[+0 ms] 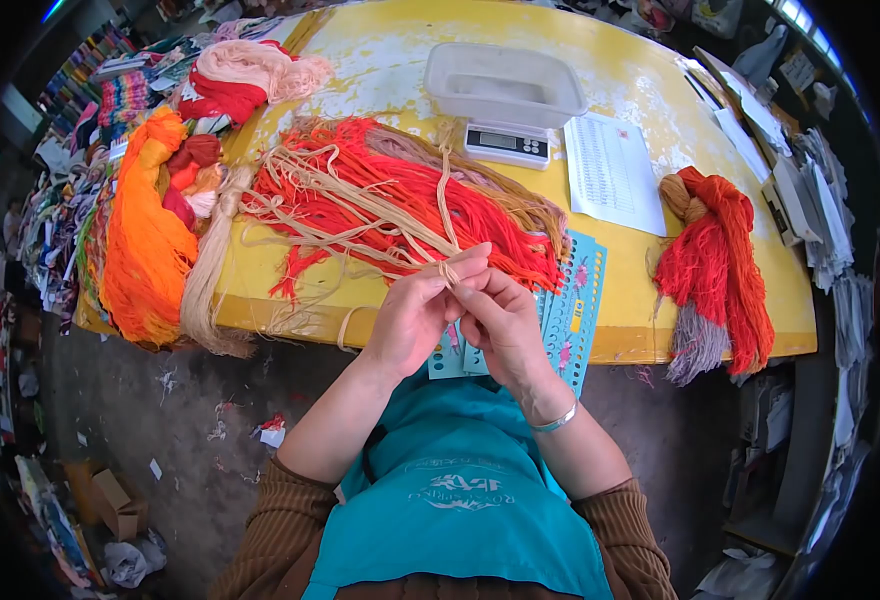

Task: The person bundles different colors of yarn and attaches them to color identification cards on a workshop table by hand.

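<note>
My left hand (406, 318) and my right hand (505, 330) meet over the table's front edge. Both pinch a beige embroidery thread (447, 272), whose strands run up and left from the fingertips. Just beyond the hands lies a long heap of red thread (400, 200), with more beige strands across it. Mauve and brown threads (500, 190) border its far side. Turquoise cards with punched holes (582, 300) lie partly under the heap and beside my right hand. The exact loop between the fingers is too small to make out.
On the yellow table (380, 50) stands a digital scale (506, 143) bearing a clear plastic tub (505, 85). A printed sheet (615, 170) lies to its right. Orange skeins (145, 230) hang over the left edge, red and grey skeins (710, 265) over the right front edge.
</note>
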A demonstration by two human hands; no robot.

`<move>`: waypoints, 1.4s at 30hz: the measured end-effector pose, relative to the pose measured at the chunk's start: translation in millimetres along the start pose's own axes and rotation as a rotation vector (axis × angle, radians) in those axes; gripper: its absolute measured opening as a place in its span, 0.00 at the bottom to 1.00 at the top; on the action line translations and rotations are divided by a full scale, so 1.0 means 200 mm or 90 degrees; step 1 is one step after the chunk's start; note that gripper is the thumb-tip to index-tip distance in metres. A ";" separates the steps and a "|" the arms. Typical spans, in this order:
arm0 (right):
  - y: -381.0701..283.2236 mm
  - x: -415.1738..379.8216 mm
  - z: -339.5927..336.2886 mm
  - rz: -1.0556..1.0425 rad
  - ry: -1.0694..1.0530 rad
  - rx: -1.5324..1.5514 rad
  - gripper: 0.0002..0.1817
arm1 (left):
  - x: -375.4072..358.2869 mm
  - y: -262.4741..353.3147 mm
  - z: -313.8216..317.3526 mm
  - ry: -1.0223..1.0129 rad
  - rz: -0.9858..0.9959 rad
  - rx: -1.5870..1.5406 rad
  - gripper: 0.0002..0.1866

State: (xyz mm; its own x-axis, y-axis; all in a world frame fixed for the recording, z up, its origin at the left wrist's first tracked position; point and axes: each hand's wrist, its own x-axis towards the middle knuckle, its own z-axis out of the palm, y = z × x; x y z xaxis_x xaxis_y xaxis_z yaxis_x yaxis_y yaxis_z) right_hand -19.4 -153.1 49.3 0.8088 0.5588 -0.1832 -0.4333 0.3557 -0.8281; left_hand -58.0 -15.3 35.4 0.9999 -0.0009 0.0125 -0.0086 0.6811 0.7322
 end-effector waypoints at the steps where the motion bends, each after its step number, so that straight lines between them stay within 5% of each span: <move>1: 0.00 0.00 0.00 0.000 0.000 0.000 0.05 | 0.00 0.01 0.01 -0.013 0.009 0.009 0.23; 10: 0.01 0.00 0.01 -0.019 0.030 -0.007 0.03 | 0.01 -0.02 -0.03 -0.034 0.069 0.116 0.25; 16: 0.02 0.00 -0.02 -0.025 0.042 0.157 0.03 | 0.01 -0.02 -0.04 0.005 0.075 0.108 0.24; 20: -0.07 0.01 -0.04 0.063 0.022 -0.102 0.05 | 0.00 0.05 -0.09 -0.042 0.017 0.129 0.22; 23: -0.14 0.02 -0.14 -0.180 -0.039 -0.485 0.07 | -0.02 0.17 -0.19 -0.025 0.014 0.095 0.18; 24: -0.19 0.03 -0.17 -0.230 -0.026 -0.444 0.07 | -0.05 0.24 -0.14 0.170 0.009 -0.003 0.14; 26: -0.34 0.05 -0.23 -0.283 0.002 -0.312 0.09 | -0.13 0.41 -0.41 0.009 -0.002 -0.335 0.11; 32: -0.92 0.00 -0.66 -0.277 -0.124 0.260 0.12 | -0.69 1.08 -1.03 0.222 0.233 -0.227 0.09; 35: -1.20 -0.07 -1.10 -0.291 0.000 0.195 0.09 | -1.03 1.33 -1.29 0.364 0.276 -0.206 0.12; 42: -1.95 -0.38 -1.97 -0.428 0.579 -0.034 0.06 | -1.61 1.73 -1.78 0.607 0.329 -0.144 0.14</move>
State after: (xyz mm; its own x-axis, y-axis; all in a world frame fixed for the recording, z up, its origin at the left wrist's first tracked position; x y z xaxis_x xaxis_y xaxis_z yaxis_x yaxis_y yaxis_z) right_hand 245.0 -629.7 176.7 0.8692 -0.4943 0.0086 0.1991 0.3340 -0.9213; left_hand -379.1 481.7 42.3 0.4742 0.8203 -0.3198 -0.5224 0.5546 0.6477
